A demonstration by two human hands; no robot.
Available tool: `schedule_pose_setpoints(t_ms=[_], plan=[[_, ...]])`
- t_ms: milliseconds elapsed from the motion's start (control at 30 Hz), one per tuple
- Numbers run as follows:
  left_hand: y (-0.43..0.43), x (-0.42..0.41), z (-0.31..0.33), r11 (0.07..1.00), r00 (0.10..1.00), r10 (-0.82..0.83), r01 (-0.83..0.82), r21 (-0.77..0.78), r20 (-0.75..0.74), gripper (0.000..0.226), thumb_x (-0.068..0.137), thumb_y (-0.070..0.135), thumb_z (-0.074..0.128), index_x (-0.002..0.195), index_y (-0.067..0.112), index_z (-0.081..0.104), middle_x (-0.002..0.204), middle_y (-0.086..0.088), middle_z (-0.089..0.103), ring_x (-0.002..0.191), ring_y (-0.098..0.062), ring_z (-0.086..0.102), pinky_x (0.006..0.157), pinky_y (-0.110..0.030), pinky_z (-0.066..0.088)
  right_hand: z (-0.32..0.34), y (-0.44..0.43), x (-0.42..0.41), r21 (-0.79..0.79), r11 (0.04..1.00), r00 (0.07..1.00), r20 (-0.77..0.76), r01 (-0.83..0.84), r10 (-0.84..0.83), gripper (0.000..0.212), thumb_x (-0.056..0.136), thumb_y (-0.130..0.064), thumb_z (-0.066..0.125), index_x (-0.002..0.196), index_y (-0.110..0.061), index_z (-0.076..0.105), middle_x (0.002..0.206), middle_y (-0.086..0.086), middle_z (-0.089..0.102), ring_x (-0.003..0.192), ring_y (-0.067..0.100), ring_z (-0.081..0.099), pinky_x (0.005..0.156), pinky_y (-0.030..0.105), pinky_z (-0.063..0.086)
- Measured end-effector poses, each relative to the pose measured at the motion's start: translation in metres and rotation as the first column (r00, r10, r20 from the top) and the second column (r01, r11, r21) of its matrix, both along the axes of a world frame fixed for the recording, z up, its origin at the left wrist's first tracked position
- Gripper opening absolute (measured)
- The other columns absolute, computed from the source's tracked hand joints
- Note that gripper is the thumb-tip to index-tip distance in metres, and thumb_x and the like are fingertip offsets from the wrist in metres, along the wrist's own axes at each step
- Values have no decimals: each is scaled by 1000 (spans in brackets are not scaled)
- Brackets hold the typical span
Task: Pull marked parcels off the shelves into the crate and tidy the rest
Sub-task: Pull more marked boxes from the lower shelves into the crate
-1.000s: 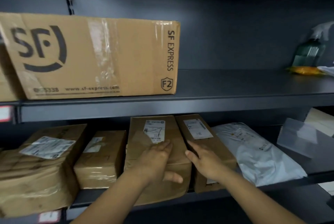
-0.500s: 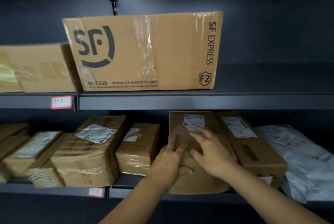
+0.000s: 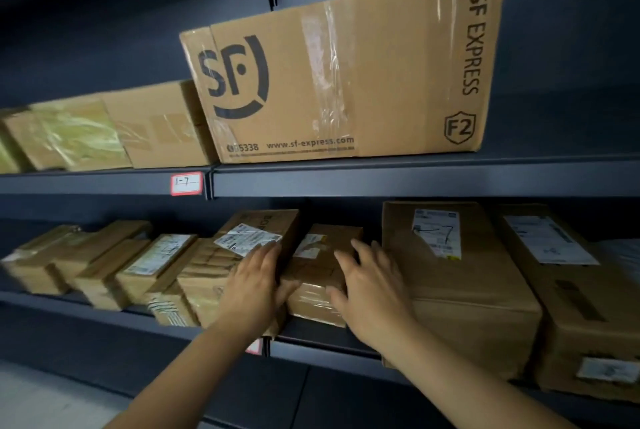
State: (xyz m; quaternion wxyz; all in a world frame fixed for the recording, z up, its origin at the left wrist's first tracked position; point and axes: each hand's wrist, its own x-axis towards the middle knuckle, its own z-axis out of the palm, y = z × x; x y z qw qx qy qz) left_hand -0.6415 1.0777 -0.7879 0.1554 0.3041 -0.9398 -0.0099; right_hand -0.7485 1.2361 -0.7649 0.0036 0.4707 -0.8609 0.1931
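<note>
At mid-frame your left hand [image 3: 255, 284] and right hand [image 3: 372, 284], fingers straight and gripping nothing, flank the small parcel [image 3: 317, 271]; next, probably square it up.

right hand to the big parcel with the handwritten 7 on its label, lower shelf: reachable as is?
Probably yes. The right hand rests on the small parcel directly beside the big parcel, whose top and front face are bare; nothing stands between them.

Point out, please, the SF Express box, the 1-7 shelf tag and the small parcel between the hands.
SF Express box [image 3: 346, 82], head view, front face.
1-7 shelf tag [image 3: 187, 183], head view, white middle.
small parcel [image 3: 317, 271], head view, top face.
</note>
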Motion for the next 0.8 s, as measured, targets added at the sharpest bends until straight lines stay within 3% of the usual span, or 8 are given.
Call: schedule_pose_setpoints(t_ms=[100,200,267,400,600,800], plan=[[-25,12,2,999,994,50,-48,-25,99,74,90,65,28,149,22,19,157,0,20,145,-19,15,116,-36,16,-11,-29,13,-2,999,999,22,-46,46,59,95,-36,47,148,-25,23,157,2,11,144,28,8,117,42,17],[-49,20,7,999,977,37,-33,-24,211,68,91,62,28,149,28,15,158,4,16,145,-19,11,117,-38,14,-26,-60,20,25,1000,1000,-13,-6,6,60,94,-34,50,147,-26,23,155,1,16,142,28,14,116,45,18],[-69,25,6,1000,964,-1,1,-1,267,76,85,72,22,149,31,17,157,5,19,144,-20,15,116,-41,17,-34,-81,23,84,994,998,-21,65,-64,62,94,-36,48,148,-30,18,156,-1,12,143,30,8,114,57,12],[-112,30,-5,990,945,-132,139,-4,300,119,48,94,-12,146,35,21,155,9,22,141,-19,23,114,-45,20,-53,-116,26,217,932,955,-4,290,-296,73,88,-57,46,148,-34,11,157,0,2,143,37,-7,105,71,8],[-147,33,-15,951,933,-308,304,52,188,94,66,88,36,143,36,24,147,11,26,135,-17,25,112,-48,18,-65,-147,30,181,780,784,66,600,-618,89,68,-76,54,137,-31,22,146,6,16,139,42,7,106,68,16],[-162,21,-22,939,925,-344,340,52,163,87,73,82,37,144,34,20,147,7,24,136,-19,22,111,-54,19,-66,-145,38,76,714,694,183,696,-696,81,61,-66,69,124,-28,35,133,3,26,132,35,21,100,50,35]])
